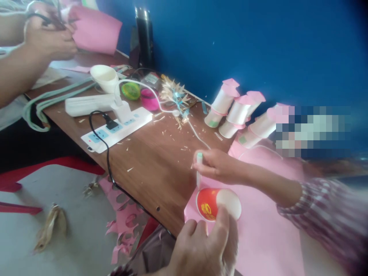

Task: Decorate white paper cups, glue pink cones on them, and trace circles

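Note:
A red paper cup with yellow print and a white part lies tilted over pink paper. My left hand comes from the bottom with its fingers closed on the cup's near side. From the right, under a checked sleeve, reaches my right hand. It is closed around a slim whitish stick with a green end, pen-like in shape. The stick's lower end is beside the cup's left edge; whether it touches cannot be made out. Beneath both hands spreads the pink paper sheet.
Another person's hand holds scissors at pink paper. A power strip, white cups, a tape roll and a dark flask stand on the brown table. Several pink-topped cup stacks line the wall.

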The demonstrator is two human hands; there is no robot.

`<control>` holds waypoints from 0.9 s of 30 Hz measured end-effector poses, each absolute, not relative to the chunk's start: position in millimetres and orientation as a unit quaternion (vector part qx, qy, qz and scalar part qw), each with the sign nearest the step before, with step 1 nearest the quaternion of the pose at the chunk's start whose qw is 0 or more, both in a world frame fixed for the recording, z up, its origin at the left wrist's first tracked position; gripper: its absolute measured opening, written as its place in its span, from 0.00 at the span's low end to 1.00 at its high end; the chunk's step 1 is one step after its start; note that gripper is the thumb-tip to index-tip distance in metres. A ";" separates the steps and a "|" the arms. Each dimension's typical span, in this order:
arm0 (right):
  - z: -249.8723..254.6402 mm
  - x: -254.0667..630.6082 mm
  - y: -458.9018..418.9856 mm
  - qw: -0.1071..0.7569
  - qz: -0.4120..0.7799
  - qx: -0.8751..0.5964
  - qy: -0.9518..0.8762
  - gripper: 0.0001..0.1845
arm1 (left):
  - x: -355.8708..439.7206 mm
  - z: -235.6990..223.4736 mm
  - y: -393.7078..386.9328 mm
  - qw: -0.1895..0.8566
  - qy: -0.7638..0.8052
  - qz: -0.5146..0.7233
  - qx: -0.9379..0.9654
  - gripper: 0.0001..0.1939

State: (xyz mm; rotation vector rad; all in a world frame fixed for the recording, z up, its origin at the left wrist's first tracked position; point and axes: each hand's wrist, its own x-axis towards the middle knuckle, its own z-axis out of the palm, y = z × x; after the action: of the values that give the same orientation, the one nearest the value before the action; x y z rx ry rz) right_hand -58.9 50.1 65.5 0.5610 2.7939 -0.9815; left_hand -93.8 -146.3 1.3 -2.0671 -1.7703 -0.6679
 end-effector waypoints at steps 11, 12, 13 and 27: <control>45.8 -21.1 58.9 -0.037 -0.450 0.273 0.849 0.14 | -99.7 8.4 -143.9 0.178 -0.603 -0.227 -0.744 0.17; 44.8 -17.7 58.5 -0.047 -0.464 0.281 0.839 0.14 | -100.5 8.2 -143.7 0.177 -0.597 -0.226 -0.749 0.17; 44.3 -14.3 57.8 -0.055 -0.476 0.289 0.829 0.14 | -101.2 7.8 -143.6 0.177 -0.591 -0.224 -0.754 0.18; 41.5 27.9 34.0 -0.157 -0.518 0.348 0.766 0.13 | -101.3 13.2 -144.1 0.181 -0.599 -0.228 -0.746 0.19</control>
State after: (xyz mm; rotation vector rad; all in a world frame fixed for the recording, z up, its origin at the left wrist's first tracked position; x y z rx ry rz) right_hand 27.9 34.0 41.5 1.2182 2.6805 -1.8122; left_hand -101.3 -144.1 13.2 -2.1076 -1.6903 -0.6440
